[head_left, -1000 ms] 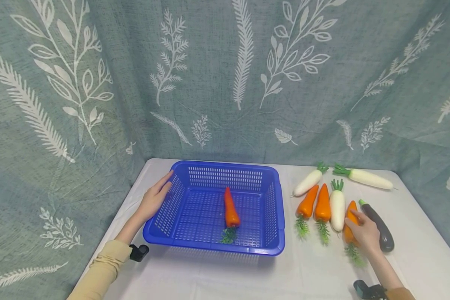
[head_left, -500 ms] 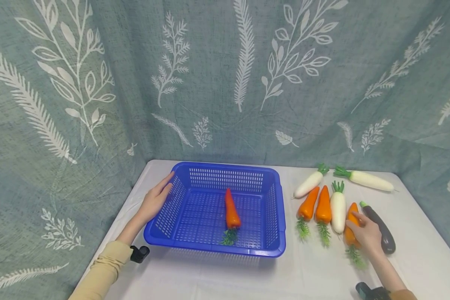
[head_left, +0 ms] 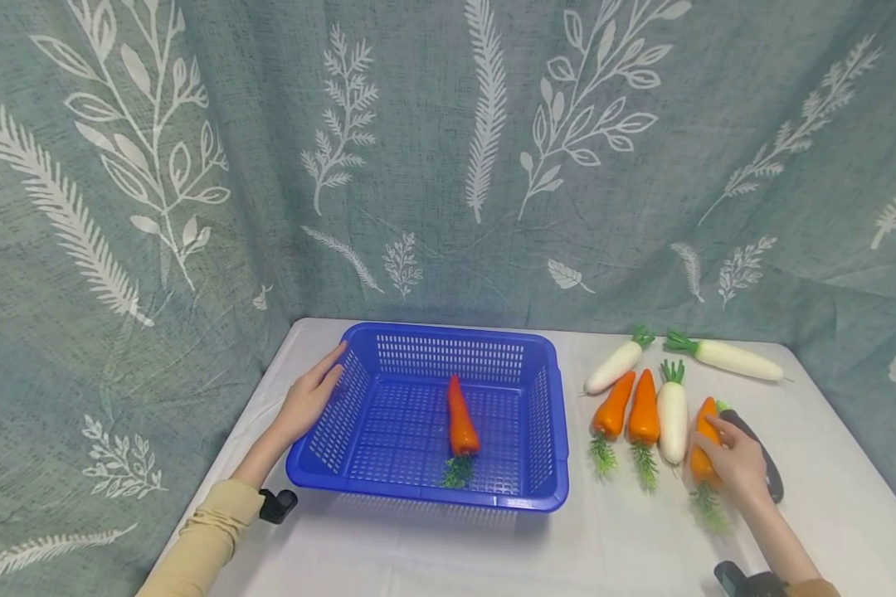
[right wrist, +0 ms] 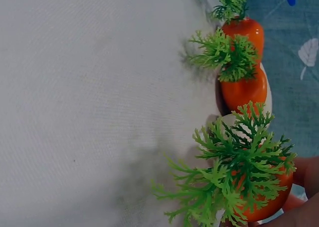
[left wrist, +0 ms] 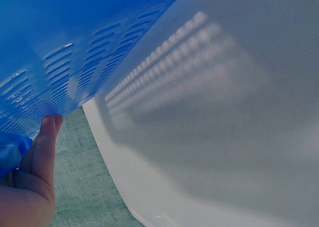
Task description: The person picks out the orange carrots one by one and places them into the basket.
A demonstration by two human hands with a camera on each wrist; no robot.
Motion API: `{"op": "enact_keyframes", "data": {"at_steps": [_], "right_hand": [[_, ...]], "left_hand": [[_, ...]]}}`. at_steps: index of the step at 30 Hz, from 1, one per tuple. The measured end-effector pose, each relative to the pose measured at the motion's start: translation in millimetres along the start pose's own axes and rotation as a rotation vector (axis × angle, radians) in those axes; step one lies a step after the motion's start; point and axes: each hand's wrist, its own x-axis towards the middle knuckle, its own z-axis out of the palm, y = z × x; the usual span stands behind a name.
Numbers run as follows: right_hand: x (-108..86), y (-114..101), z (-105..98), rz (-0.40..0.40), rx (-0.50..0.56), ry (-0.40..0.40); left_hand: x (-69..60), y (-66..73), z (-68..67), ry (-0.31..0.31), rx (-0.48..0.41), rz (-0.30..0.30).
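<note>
Carrot (head_left: 704, 473) is pinched between thumb and fingers of right hand (head_left: 739, 466), toward table's (head_left: 612, 547) right edge; eggplant (head_left: 773, 481) partly covered by that hand. Blue basket (head_left: 426, 497), nearer left edge, is touched at left side by left hand (head_left: 306, 406), fingers straight; second carrot (head_left: 462, 423) contained inside. Two more carrots (head_left: 644, 419) and white radish (head_left: 672, 423) laid in between. Another radish (head_left: 616, 369) placed near far edge, third radish (head_left: 735, 359) by far right corner.
</note>
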Motion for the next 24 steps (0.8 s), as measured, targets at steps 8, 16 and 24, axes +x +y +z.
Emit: {"op": "enact_keyframes", "data": {"at_steps": [8, 16, 24], "right_hand": [[-2.1, -3.9, -4.1, 0.011, 0.047, -0.022], [-1.0, -6.1, -7.5, 0.034, 0.168, -0.047], [3.1, -5.4, -8.4, 0.037, 0.185, -0.047]], "left_hand": [[0.3, -0.4, 0.2, 0.0, 0.006, 0.003], [1.8, -3.1, 1.1, 0.005, 0.01, 0.003], [2.0, -2.9, 1.3, -0.002, -0.006, 0.0]]}}
